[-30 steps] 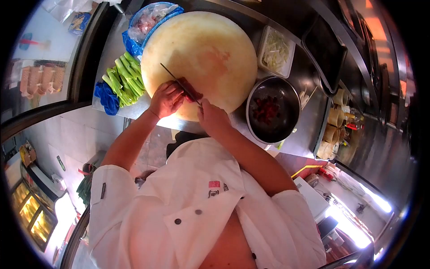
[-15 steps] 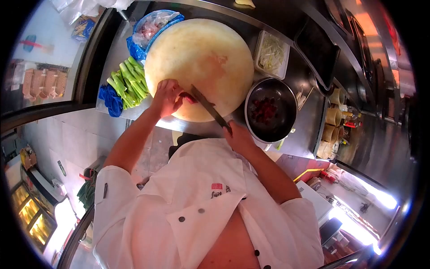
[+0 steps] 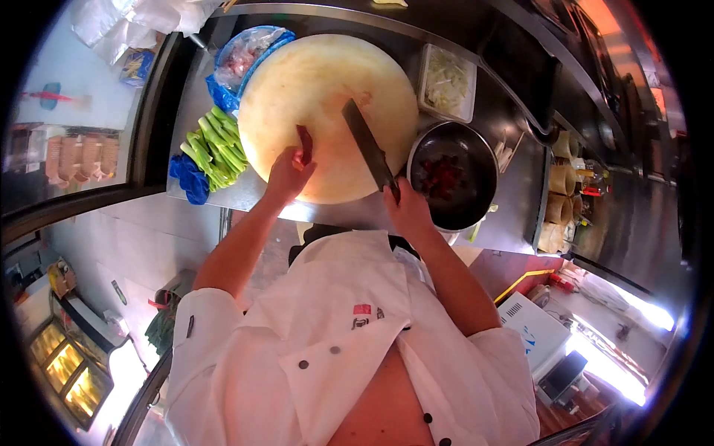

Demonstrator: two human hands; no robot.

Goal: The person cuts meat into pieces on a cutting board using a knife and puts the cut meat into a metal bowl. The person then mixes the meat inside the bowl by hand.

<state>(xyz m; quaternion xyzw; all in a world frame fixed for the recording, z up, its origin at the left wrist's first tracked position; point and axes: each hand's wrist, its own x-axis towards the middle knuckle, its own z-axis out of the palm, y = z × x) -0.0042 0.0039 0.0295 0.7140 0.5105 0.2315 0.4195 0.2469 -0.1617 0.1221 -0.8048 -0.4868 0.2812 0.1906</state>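
On the large round cutting board [image 3: 320,89], my left hand [image 3: 289,175] is closed around a dark red strip [image 3: 304,140], whose end sticks up past the fingers. Whether it is meat or a vegetable I cannot tell. My right hand [image 3: 410,211] grips the dark handle of a cleaver [image 3: 364,140]. Its blade slants up and left over the board, apart from the strip. Beside my right hand stands a dark round bowl [image 3: 470,208], with dark red pieces [image 3: 440,178] lying in it.
Left of the board are trimmed green stalks [image 3: 216,149], a blue cloth or bag [image 3: 190,178] and a blue-lined container [image 3: 223,82] with plastic-wrapped contents. A white tray of pale shreds [image 3: 447,82] sits behind the bowl. Dark metal shelving [image 3: 513,59] runs along the right.
My right hand has drawn the cleaver right, away from the red strip. My left hand has turned and raised the strip's end, which now points away from me.
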